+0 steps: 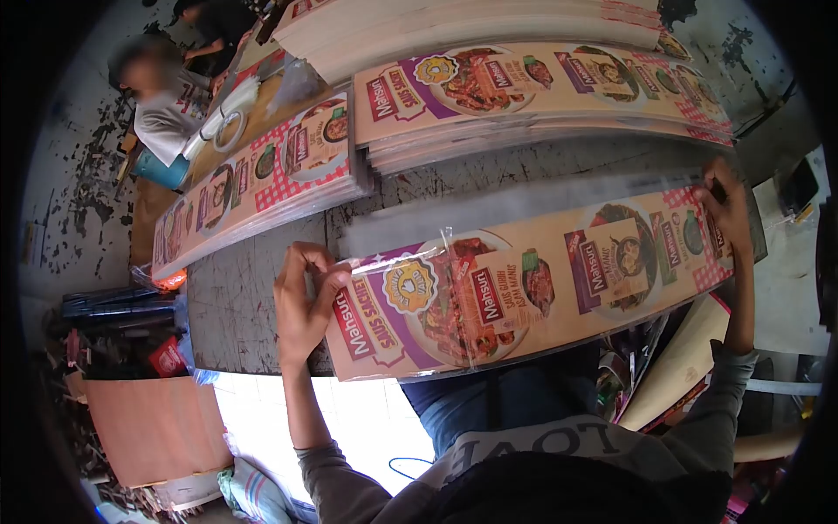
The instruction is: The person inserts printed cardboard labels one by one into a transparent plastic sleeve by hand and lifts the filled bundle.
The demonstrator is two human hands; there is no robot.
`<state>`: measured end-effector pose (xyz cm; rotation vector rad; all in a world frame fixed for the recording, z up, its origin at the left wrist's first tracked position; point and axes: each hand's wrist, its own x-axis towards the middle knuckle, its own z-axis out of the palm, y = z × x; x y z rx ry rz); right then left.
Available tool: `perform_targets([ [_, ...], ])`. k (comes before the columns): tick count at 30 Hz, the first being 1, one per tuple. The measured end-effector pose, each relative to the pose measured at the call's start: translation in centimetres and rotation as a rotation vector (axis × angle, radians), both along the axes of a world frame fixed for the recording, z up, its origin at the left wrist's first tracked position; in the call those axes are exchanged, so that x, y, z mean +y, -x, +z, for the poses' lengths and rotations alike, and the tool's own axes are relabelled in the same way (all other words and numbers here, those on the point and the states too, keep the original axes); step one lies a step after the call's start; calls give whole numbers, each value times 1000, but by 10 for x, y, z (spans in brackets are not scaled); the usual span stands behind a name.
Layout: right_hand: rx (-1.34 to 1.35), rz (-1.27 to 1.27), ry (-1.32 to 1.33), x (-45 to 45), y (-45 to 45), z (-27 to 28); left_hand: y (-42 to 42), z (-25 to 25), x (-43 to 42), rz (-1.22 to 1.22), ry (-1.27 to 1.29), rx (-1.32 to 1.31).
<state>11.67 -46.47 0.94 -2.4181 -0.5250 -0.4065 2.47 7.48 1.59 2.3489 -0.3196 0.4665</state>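
A long printed cardboard sign (541, 262) with food pictures lies across the near side of the worktable, inside a clear plastic sleeve. The sleeve's clear edge shows along the far side, and light glints off the film. My left hand (305, 301) pinches the sign's left end at the upper corner, thumb on top. At the opposite end, my right hand (729, 205) grips the right corner, with some fingers hidden. Beyond it lies a stack of similar signs (541, 87), and a second stack (262, 175) sits at the left.
A taller pile of boards (463, 26) stands at the back. The scratched grey tabletop (236, 297) shows between the stacks and me. Two other people are at the upper left, near a blue tub (161, 168) and clear plastic strips (227, 109). Brown cardboard (157, 428) is at lower left.
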Motion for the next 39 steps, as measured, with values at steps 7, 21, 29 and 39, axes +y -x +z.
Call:
perform_targets([
  [7,-119,-18,35,-1,-1,3,3,-1,-3,108,134,8],
  [21,-114,-19,92,5,-1,6,8,-1,-7,187,83,51],
  [29,-117,-19,84,8,-1,6,8,-2,-8,173,55,29],
  [39,-127,-11,114,8,0,8,8,-4,-8,161,56,43],
])
